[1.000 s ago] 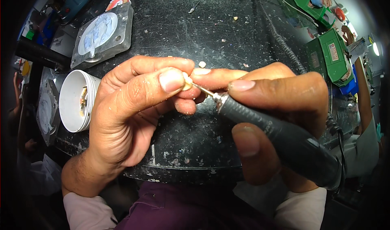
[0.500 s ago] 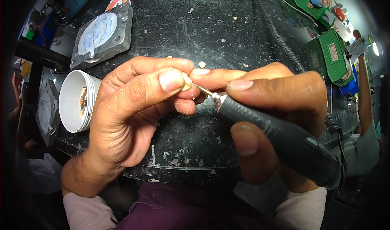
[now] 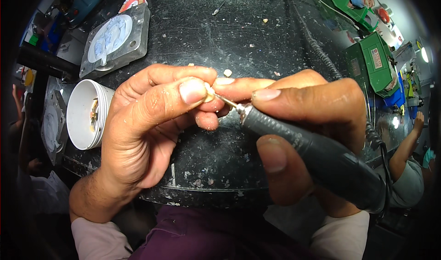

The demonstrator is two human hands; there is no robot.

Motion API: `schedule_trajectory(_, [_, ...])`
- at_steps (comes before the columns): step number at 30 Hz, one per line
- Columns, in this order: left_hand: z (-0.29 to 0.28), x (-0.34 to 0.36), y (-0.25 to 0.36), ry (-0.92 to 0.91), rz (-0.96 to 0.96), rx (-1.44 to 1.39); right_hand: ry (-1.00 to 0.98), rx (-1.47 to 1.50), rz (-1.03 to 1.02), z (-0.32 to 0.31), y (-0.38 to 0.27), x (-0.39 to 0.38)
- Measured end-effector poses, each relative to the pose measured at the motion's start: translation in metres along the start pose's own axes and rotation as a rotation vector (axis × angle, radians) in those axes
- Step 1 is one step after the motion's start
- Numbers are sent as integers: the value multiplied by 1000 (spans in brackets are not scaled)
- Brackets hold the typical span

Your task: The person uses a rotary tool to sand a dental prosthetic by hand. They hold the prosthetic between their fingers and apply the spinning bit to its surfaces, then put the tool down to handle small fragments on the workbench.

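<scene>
The left hand [image 3: 147,122] pinches a small pale piece [image 3: 210,93] between thumb and forefinger, the fingers clamped on it so that only a sliver shows, just above the near part of the dark worktop [image 3: 220,39]. The right hand [image 3: 312,122] is wrapped around a black handheld grinder [image 3: 317,156], its fingers closed on the barrel, and the thin metal bit [image 3: 227,102] meets the piece right at the left thumbnail. To do this well, it looks wise to keep the two hands braced against each other — the right forefinger already lies along the left fingertips — and to touch the bit on lightly, since the thumb sits just beside the tip. The worktop's rounded front edge runs close under the wrists, so there is little room to drop the hands. A white cup [image 3: 87,115] stands near the left wrist, a metal mould plate [image 3: 117,39] behind it; the grinder's cord [image 3: 317,48] trails off to the right — open room lies mainly ahead, across the middle.
</scene>
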State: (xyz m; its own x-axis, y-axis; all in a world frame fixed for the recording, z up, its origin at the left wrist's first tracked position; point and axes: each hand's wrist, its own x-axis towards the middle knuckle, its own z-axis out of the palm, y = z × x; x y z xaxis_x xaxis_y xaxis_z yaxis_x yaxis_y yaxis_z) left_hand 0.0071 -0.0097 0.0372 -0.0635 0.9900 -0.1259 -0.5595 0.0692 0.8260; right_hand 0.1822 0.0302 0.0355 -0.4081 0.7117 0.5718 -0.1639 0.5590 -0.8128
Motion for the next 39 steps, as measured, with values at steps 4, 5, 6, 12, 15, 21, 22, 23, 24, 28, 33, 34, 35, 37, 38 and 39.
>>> schedule_trajectory(4, [1, 0, 0, 8, 0, 5, -57, -33, -27, -6, 1, 3])
schedule_trajectory(5, [0, 0, 0, 9, -5, -1, -59, -28, -29, -6, 2, 3])
schedule_trajectory(6, [0, 0, 0, 11, -10, -6, -61, -22, -32, -6, 2, 3])
schedule_trajectory(12, [1, -1, 1, 13, -30, -22, -50, -28, -65, -5, 4, 3])
schedule_trajectory(15, [2, -1, 1, 16, -29, -27, -23, 0, -10, -2, 2, 2])
schedule_trajectory(21, [1, -1, 0, 25, -31, -51, -54, -62, -70, -6, 5, 4])
schedule_trajectory(22, [1, -1, 0, 23, -31, -51, -53, -64, -71, -6, 5, 4])
schedule_trajectory(23, [1, -1, 0, 29, -33, -51, -49, -54, -73, -6, 6, 4])
schedule_trajectory(24, [0, -1, 0, 36, -35, -51, -44, -44, -74, -5, 7, 3])
schedule_trajectory(28, [2, -1, 2, 62, -50, -34, -50, -29, -69, -6, 13, 4])
schedule_trajectory(33, [1, 0, 1, 53, -29, -32, -56, -29, -127, -6, 17, 4])
schedule_trajectory(34, [1, 0, 1, 53, -29, -32, -56, -29, -127, -7, 17, 5])
schedule_trajectory(35, [1, 0, 1, 49, -24, -25, -81, -50, -150, -9, 19, 6])
schedule_trajectory(37, [1, 0, 1, 47, -18, -18, -106, -71, -174, -10, 22, 7])
schedule_trajectory(38, [1, 0, 1, 49, -20, -18, -105, -91, -194, -10, 23, 6])
schedule_trajectory(39, [1, 0, 1, 51, -22, -18, -105, -112, -214, -11, 24, 6])
